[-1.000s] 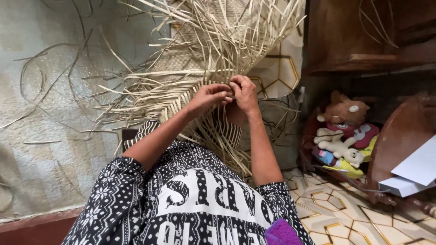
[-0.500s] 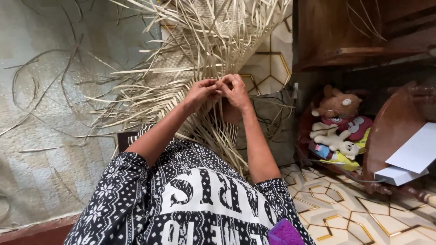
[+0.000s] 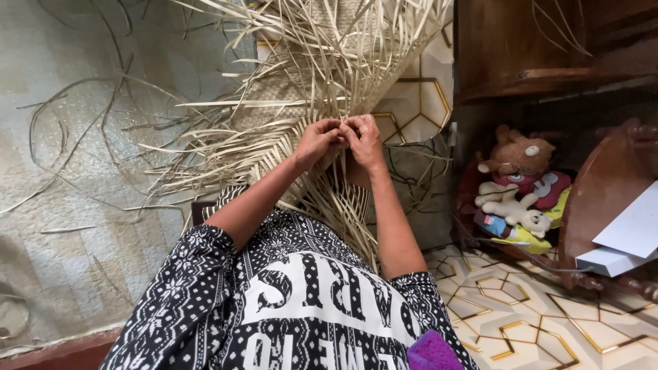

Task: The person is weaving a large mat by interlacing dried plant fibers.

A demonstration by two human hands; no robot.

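- Left hand [image 3: 317, 140]: fingers pinched on pale straw strips [image 3: 329, 75] at the woven mat's [image 3: 274, 154] edge.
- Right hand [image 3: 364, 139]: fingers closed on the same strips, touching the left hand.
- Mat: at centre, over the lap.
- Soft toys [image 3: 517, 185]: at right, well apart.

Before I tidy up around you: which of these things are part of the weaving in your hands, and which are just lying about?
In use:
- left hand and right hand, pinching strips at the edge of the woven mat
- loose straw strips fanning from it

Lying about:
- stray strips on the grey floor cloth
- stuffed toys
- white papers
- wooden shelf
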